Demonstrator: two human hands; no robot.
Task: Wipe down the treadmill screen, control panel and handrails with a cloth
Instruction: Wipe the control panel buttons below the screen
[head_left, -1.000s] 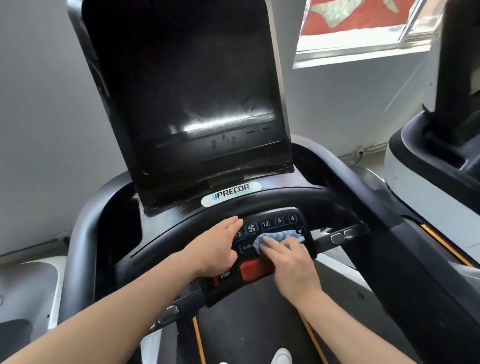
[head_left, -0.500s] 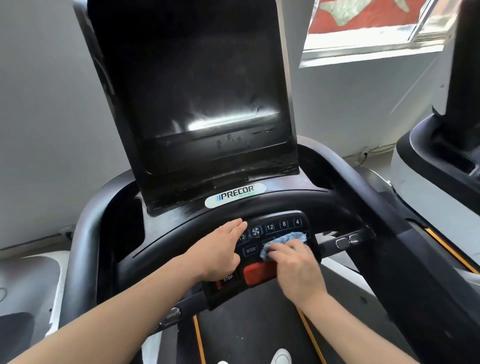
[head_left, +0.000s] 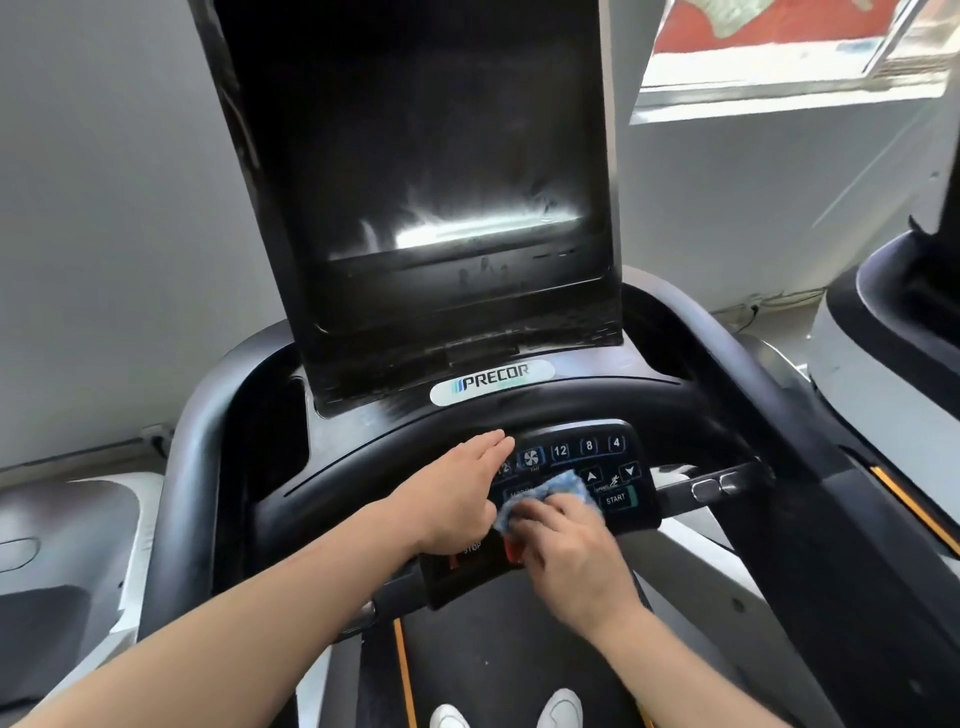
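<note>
The treadmill's tall dark screen (head_left: 431, 182) stands in front of me, streaked and glaring near its lower part. Below it sits the black control panel (head_left: 589, 457) with lit buttons. My right hand (head_left: 571, 561) presses a small blue cloth (head_left: 563, 488) against the panel's middle, its fingers bent over the cloth and covering the red stop button. My left hand (head_left: 462, 493) lies flat, fingers straight, on the panel's left edge. Black curved handrails (head_left: 202, 467) run down both sides, with a short grip bar (head_left: 717, 486) to the right of the panel.
A second machine (head_left: 893, 338) stands close on the right, and another machine's grey base (head_left: 67, 545) on the left. A grey wall and a window (head_left: 779, 57) are behind. My white shoes (head_left: 558, 709) stand on the black belt (head_left: 493, 649).
My right hand has slid the cloth leftward and down across the panel, uncovering the arrow and START buttons. My left hand has stayed flat on the panel's left edge.
</note>
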